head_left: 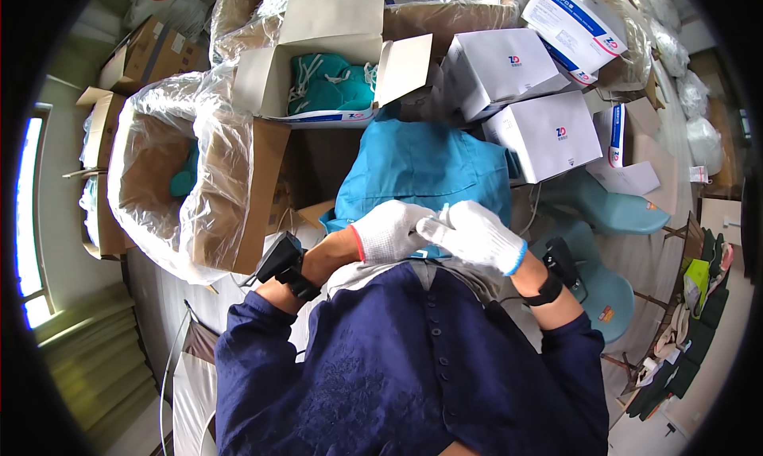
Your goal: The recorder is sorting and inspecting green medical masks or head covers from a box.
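Observation:
Both my hands wear white knit gloves and meet in front of my waist. My left hand (pixel 391 233), with a red cuff, has its fingers pinched together against the fingers of the other glove. My right hand (pixel 479 237), with a blue cuff, is closed too, its fingertips touching the left ones. Whatever they pinch is too small or hidden to make out. Just beyond and partly under them, a blue cloth (pixel 421 166) spreads over my knees. Past the cloth, an open white carton (pixel 258 78) holds several green masks (pixel 338 86) with white straps.
At the left stands a large cardboard box (pixel 266 186) lined with clear plastic (pixel 151 98), a green piece inside. White closed boxes (pixel 544 134) are stacked at the right, beside pale blue chairs (pixel 608 205). More plastic-lined cardboard boxes (pixel 453 19) stand at the back.

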The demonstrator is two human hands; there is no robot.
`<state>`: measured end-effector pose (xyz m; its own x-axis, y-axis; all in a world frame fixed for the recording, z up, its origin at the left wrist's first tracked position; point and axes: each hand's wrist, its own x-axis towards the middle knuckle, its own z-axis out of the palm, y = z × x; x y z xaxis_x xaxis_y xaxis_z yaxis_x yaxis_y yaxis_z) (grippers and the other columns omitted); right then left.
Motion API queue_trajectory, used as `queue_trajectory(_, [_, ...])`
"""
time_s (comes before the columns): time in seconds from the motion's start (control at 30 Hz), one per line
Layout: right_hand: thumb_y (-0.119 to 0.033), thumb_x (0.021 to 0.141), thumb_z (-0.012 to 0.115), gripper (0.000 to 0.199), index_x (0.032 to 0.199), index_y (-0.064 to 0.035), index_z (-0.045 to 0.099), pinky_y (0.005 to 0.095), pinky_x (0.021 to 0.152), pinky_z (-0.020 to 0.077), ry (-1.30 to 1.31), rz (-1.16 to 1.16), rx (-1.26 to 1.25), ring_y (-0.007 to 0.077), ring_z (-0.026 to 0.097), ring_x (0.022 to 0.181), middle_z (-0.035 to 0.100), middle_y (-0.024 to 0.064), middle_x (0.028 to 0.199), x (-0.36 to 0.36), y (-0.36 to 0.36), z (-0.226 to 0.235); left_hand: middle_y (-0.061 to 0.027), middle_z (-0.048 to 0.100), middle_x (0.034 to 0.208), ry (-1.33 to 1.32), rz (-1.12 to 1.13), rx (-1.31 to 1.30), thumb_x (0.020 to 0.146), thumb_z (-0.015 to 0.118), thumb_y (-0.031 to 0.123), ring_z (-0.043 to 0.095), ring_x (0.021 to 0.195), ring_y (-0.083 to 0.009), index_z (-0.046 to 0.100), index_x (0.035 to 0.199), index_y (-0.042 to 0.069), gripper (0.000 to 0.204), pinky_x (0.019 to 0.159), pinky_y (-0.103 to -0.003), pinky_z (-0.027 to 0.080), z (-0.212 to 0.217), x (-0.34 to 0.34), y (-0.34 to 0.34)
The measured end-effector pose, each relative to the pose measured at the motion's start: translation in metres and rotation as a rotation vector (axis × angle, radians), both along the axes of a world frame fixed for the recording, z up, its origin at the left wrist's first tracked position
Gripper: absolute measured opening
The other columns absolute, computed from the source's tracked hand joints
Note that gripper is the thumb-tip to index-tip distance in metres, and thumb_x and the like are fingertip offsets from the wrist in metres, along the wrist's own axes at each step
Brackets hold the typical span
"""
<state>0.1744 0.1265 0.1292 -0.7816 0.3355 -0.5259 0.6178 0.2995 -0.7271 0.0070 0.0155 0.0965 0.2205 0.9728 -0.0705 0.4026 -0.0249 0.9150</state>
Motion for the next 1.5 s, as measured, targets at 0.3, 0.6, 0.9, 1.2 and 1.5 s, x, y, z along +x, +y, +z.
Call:
queue_trajectory(0.3, [-0.019,0.097,0.054,0.015,0.086,-0.0085,0.055,0.0221,0.045,0.0369,0.903,-1.146,-0.929,0.0048,0.045,0.050,0.048,-0.0041,0.062,-0.012,-0.028,0.057,0.0003,0.038,0.051,-1.265,0.270,-0.251,0.101,0.042,0.022,0.029,0.033,-0.0065,0.044,0.072,0.009,0.031,0.032,-0.021,0.022,0.059,0.020,0.040])
queue_trajectory(0.6, [-0.024,0.096,0.049,0.034,0.065,-0.0177,0.039,0.0234,0.037,0.0239,1.474,-0.882,-1.060,0.0058,0.026,0.040,0.030,-0.0061,0.051,-0.015,0.011,0.033,0.0037,0.037,0.052,-2.036,0.321,-0.300,0.096,0.040,0.017,0.031,0.034,-0.0055,0.037,0.063,0.016,0.034,0.031,-0.021,0.020,0.059,0.031,0.089])
queue_trajectory(0.9, [-0.026,0.099,0.047,0.044,0.058,-0.0183,0.033,0.0218,0.033,0.0164,1.631,-0.577,-1.517,0.0053,0.013,0.036,0.022,-0.0070,0.044,-0.013,0.078,0.062,0.0019,0.048,0.071,-1.847,0.473,-0.475,0.088,0.046,0.015,0.036,0.049,-0.0074,0.049,0.085,0.011,0.007,0.039,-0.020,0.029,-0.015,0.039,0.095])
queue_trajectory(1.2, [-0.019,0.097,0.047,0.039,0.060,-0.0177,0.038,0.0220,0.034,0.0175,1.514,-0.826,-1.496,0.0049,0.017,0.036,0.025,-0.0067,0.048,0.003,0.106,0.028,0.0059,0.045,0.070,-1.049,0.519,-0.193,0.097,0.053,0.019,0.034,0.054,-0.0027,0.062,0.097,0.003,0.019,0.048,-0.020,0.026,-0.002,0.022,0.066])
queue_trajectory(1.5, [-0.018,0.096,0.049,0.038,0.059,-0.0167,0.041,0.0212,0.036,0.0192,1.464,-0.968,-1.555,0.0049,0.020,0.037,0.030,-0.0065,0.048,-0.001,0.104,0.014,0.0087,0.038,0.064,-0.389,0.441,0.022,0.088,0.068,0.014,0.032,0.058,-0.0030,0.061,0.109,0.002,0.025,0.053,-0.022,0.032,0.016,0.047,0.063])
